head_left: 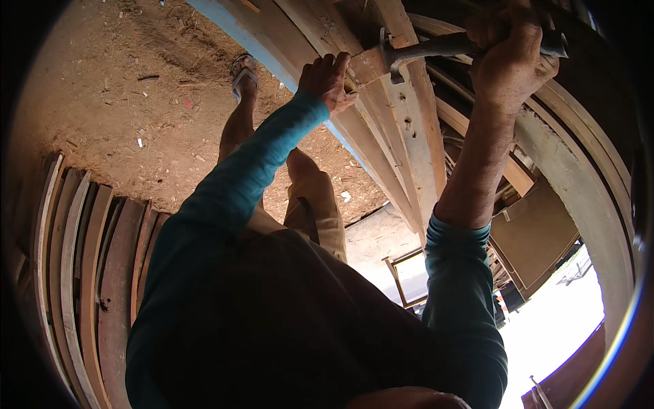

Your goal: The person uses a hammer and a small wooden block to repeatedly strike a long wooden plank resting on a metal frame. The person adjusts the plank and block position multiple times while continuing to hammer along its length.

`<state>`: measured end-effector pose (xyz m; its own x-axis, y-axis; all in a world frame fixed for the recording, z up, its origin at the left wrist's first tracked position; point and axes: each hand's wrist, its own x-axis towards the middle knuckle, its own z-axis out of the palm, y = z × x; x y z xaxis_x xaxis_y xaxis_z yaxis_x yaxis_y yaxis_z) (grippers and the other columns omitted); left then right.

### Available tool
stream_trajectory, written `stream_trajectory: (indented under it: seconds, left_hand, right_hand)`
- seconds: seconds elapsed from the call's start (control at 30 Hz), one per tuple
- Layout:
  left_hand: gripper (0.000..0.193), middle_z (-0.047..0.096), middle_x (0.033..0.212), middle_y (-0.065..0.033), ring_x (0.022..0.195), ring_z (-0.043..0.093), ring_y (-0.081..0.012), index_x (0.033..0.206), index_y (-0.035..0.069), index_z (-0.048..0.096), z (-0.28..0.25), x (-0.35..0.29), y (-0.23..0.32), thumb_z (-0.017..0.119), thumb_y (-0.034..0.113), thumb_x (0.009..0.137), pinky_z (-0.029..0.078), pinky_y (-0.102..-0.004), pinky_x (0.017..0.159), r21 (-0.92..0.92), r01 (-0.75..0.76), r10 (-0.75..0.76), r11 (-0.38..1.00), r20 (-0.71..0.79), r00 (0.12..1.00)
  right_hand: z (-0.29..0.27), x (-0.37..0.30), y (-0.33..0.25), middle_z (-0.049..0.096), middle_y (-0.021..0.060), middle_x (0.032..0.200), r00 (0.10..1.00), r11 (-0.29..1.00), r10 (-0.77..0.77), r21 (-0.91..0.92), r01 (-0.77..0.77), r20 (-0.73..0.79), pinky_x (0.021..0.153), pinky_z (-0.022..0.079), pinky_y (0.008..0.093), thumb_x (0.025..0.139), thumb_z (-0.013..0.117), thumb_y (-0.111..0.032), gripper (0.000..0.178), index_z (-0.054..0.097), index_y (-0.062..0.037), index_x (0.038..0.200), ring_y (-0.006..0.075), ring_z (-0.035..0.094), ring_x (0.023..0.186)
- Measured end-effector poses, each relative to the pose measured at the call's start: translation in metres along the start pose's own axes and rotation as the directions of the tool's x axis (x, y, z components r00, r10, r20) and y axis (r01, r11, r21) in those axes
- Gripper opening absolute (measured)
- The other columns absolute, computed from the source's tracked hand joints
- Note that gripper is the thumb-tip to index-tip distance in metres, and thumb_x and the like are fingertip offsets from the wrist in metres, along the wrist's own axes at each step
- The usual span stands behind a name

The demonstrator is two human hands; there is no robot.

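Observation:
My right hand [514, 61] is closed around the dark handle of a claw hammer [439, 48], held up at the upper right. The hammer's metal head [392, 56] is at the right end of a short wooden block [368, 66]; whether they touch I cannot tell. At the block's other end is my left hand [328, 83], its fingers and thumb bent around that end. Under the block run long wooden boards [381, 126], side by side. One pale board [411, 116] has several dark holes along it.
Several planks [116, 273] stand stacked at the left. Wood chips litter the brown dirt floor [157, 102], where my sandalled foot [244, 76] rests. More timber [518, 174] lies to the right, near a brown panel [535, 235]. A small frame [409, 278] stands beyond the boards.

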<state>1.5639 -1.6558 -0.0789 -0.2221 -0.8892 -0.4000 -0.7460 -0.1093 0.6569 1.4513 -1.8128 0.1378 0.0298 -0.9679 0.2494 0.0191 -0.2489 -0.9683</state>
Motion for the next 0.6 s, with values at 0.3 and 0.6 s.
stream_trajectory:
  seconds: [0.3, 0.6]
  left_hand:
    - [0.115, 0.054, 0.139, -0.0292, 0.122, 0.059, -0.0436, 0.162, 0.017, 0.008, -0.026, 0.024, -0.003, 0.082, 0.035, 0.076, 0.050, -0.0462, 0.104, -0.040, -0.025, 0.034, 0.999, 0.234, 0.972]
    - [0.125, 0.034, 0.155, -0.0338, 0.142, 0.041, -0.0407, 0.161, 0.005, 0.000, -0.018, 0.046, -0.008, 0.086, 0.029, 0.074, 0.038, -0.0386, 0.118, -0.201, -0.232, 0.264, 0.952, 0.150, 0.953]
  right_hand:
    - [0.003, -0.011, 0.010, 0.042, -0.0028, 0.055, 0.997, 0.997, -0.072, -0.027, 0.073, 0.028, 0.041, 0.030, 0.0247, 0.099, 0.066, -0.017, 0.027, 0.050, -0.0098, 0.078, 0.0055, 0.038, 0.045]
    - [-0.010, -0.006, 0.010, 0.047, -0.0033, 0.056, 0.998, 0.996, -0.002, -0.086, 0.007, 0.062, 0.041, 0.031, 0.0243, 0.097, 0.059, -0.012, 0.031, 0.046, -0.0103, 0.069, 0.0046, 0.040, 0.046]
